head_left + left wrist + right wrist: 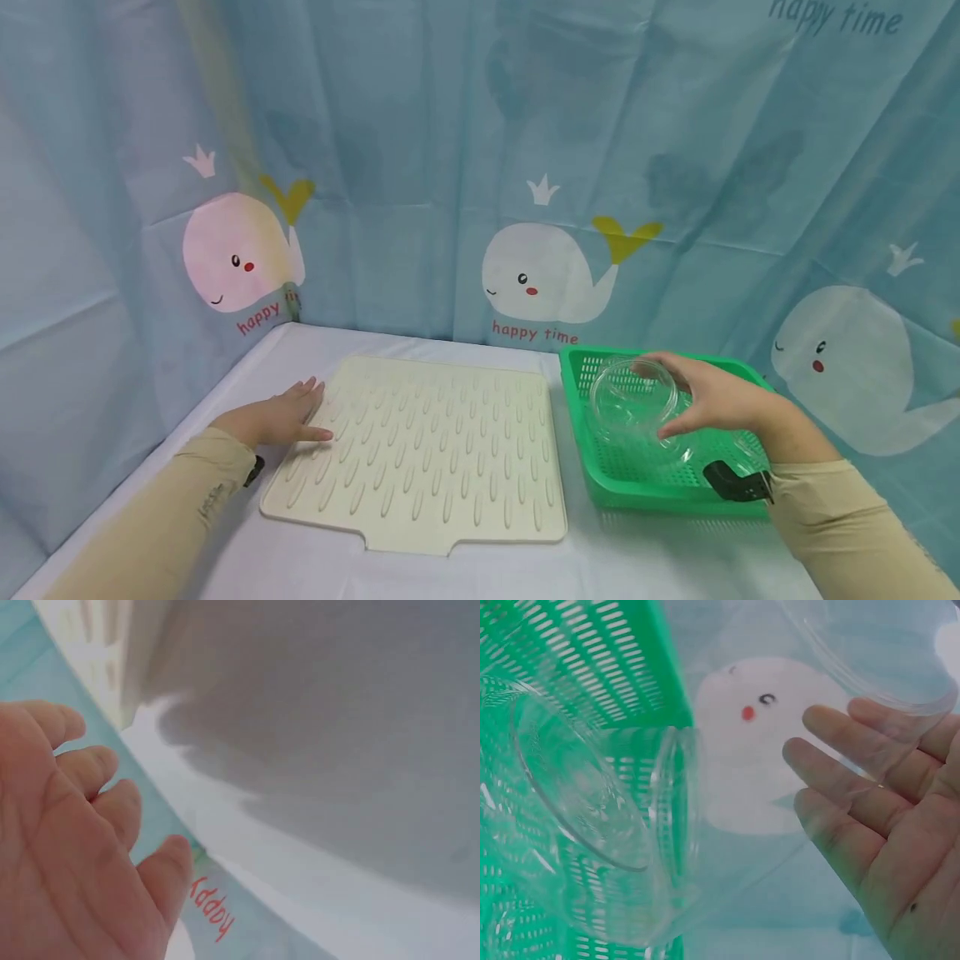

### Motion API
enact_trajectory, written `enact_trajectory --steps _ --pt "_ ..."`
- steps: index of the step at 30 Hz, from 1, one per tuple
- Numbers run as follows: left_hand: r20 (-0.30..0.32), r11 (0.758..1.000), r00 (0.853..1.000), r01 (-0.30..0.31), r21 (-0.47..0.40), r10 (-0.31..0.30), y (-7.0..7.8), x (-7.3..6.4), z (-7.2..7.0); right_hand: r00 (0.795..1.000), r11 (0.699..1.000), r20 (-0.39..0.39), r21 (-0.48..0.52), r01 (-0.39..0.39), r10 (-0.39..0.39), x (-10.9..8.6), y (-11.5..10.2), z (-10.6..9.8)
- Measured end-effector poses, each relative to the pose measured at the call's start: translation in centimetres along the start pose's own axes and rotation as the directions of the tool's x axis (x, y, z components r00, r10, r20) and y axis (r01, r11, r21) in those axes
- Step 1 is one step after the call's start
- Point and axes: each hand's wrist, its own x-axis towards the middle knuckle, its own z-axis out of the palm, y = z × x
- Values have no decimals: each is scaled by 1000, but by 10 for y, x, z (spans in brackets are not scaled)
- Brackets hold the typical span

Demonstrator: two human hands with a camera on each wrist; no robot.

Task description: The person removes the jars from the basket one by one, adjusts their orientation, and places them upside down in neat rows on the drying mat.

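Observation:
My right hand [723, 398] holds a clear round plastic container [633, 393] between thumb and fingers, over the green basket [600, 492]. In the right wrist view the fingers [840, 776] lie against the wall of that container [877, 652]. More clear plastic containers [577, 780] lie in the basket below. On the left, my left hand [281, 417] is at the left edge of a cream ridged mat [442, 450], fingers extended. Whether it touches the mat I cannot tell. Its palm [67, 847] shows bare in the left wrist view, holding nothing.
A white cloth [510, 575] covers the table. Behind and at both sides hangs a blue curtain [405, 167] printed with whales. The basket stands just right of the mat, its rim raised above the table.

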Motion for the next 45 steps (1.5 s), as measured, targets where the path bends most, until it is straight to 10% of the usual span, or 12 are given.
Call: enact_trajectory --steps 12,31,45 --pt "-126 999 991 -49 -6 48 27 -6 -38 996 997 -56 -42 70 -72 10 -19 -15" --pt "-247 953 943 -264 -150 223 116 -6 -75 954 978 -224 1 207 -201 61 -58 10" --pt "-379 859 844 -474 -194 380 195 -15 -67 957 978 -225 60 200 -182 85 -83 57"
